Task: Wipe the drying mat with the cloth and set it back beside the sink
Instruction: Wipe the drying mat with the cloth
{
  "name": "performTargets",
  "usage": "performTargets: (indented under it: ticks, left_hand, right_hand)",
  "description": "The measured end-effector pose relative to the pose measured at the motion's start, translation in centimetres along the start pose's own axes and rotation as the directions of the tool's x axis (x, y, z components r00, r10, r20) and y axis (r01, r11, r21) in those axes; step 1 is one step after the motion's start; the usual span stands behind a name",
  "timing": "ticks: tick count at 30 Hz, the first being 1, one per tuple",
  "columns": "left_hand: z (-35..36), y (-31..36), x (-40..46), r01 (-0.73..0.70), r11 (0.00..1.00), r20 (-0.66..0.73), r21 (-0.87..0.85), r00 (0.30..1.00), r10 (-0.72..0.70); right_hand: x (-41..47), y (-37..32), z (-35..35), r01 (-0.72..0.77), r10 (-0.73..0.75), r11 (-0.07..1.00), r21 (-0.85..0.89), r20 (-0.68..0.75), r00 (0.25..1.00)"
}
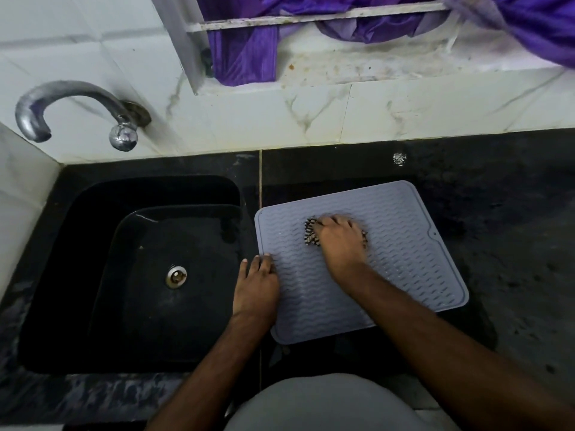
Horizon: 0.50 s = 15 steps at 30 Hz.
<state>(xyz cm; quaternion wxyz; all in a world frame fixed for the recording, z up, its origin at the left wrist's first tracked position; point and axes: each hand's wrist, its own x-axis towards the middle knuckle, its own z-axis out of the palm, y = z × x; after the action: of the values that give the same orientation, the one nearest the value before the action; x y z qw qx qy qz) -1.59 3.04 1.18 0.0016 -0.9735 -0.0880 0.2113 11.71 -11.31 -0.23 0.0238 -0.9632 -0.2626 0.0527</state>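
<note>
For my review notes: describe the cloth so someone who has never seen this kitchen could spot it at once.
Start at the black sink; just right of it a grey ribbed drying mat lies on the dark counter. Near the mat's middle, the right hand presses on the cloth, a small bunched rag. Its black-and-white stripes set it apart.

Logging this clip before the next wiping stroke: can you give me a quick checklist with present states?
1. Cloth under the right hand, on the mat: ok.
2. Left hand steadying the drying mat at its sink-side edge: ok.
3. Mat lying flat on the counter beside the sink: ok.
4. Mat bare of dishes: ok.
5. Right hand's grip on the cloth: cannot tell, fingers mostly cover it.
6. Whole mat wiped: cannot tell.
</note>
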Motion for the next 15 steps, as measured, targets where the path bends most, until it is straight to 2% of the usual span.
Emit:
performTargets:
  ticks: [4, 7, 10, 15]
  left_hand:
    - [-0.4, 0.3, 0.0, -0.007, 1.000, 0.014, 0.017, 1.000, 0.007]
    - [-0.7, 0.7, -0.1, 0.002, 0.999, 0.005, 0.049, 1.000, -0.003]
    - [-1.0, 0.9, -0.2, 0.027, 0.997, -0.003, 0.079, 1.000, -0.027]
    - [-1.0, 1.1, -0.1, 0.030, 0.991, -0.016, 0.132, 0.999, -0.028]
  right_hand:
    - [0.7, -5.4, 0.5, 0.218, -0.225, 0.960, 0.176, 0.020, 0.974]
    - [0.9, -7.0, 1.2, 0.302, -0.310, 0.946, 0.120, 0.059, 0.949]
    - [0.9, -5.2, 1.1, 0.296, -0.301, 0.952, 0.074, 0.066, 0.951]
    - [-0.1, 2.2, 0.7, 0.149, -0.147, 0.988, -0.039, 0.039, 0.988]
